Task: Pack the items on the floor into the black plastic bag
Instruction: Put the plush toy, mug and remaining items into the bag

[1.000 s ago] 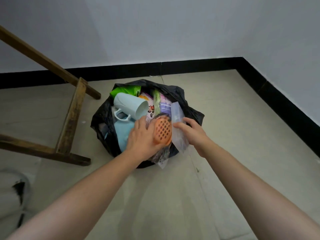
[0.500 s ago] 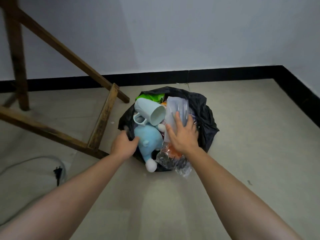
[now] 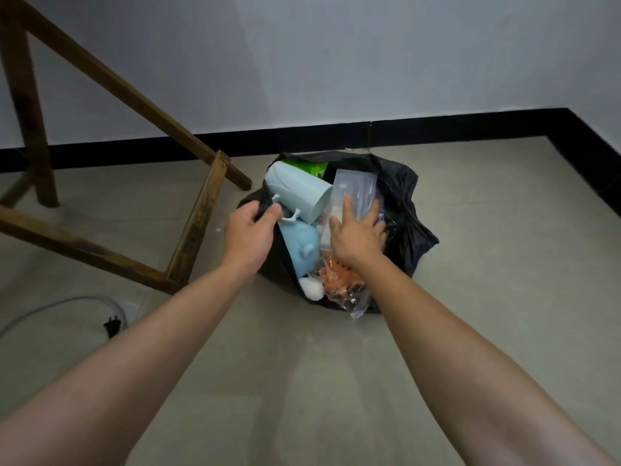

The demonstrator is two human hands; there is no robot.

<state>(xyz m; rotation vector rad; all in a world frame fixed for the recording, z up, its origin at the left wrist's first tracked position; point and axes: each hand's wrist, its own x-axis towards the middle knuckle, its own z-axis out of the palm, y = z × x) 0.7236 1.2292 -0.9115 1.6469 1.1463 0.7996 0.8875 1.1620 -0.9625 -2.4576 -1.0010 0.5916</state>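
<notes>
Okay, beige tiled floor [image 3: 487, 297] in a room corner, slanted brown wooden frame [image 3: 198, 223] at left. The crumpled black plastic bag [image 3: 403, 203] sits on the floor near the black skirting, mouth open and overfull. The left hand [image 3: 247, 230] pinches the bag's left rim between thumb and curled fingers. The right hand [image 3: 356, 237] lies flat with fingers spread straight, pressing down and gripping nothing. Inside the bag: a pale blue plastic mug [image 3: 299, 193] on its side at the top, a light blue plush toy [image 3: 299, 243] below it, a flat clear plastic packet [image 3: 354, 188] under the right fingers, a clear pouch of orange pieces [image 3: 339, 284] hanging over the near rim, and a green packet [image 3: 307, 166] at the back. A small black plug [image 3: 112, 326] on a grey cable lies well apart at left. Risk, as I judge it: a harder push could tip the pouch or plush out over the low near rim, or stretch and tear the thin film where it is pinched. The 1 rim hold is on the left only, so the right and near edges sag. The packet is directly under the right palm; the pouch is just behind the right wrist, outside either hold.
</notes>
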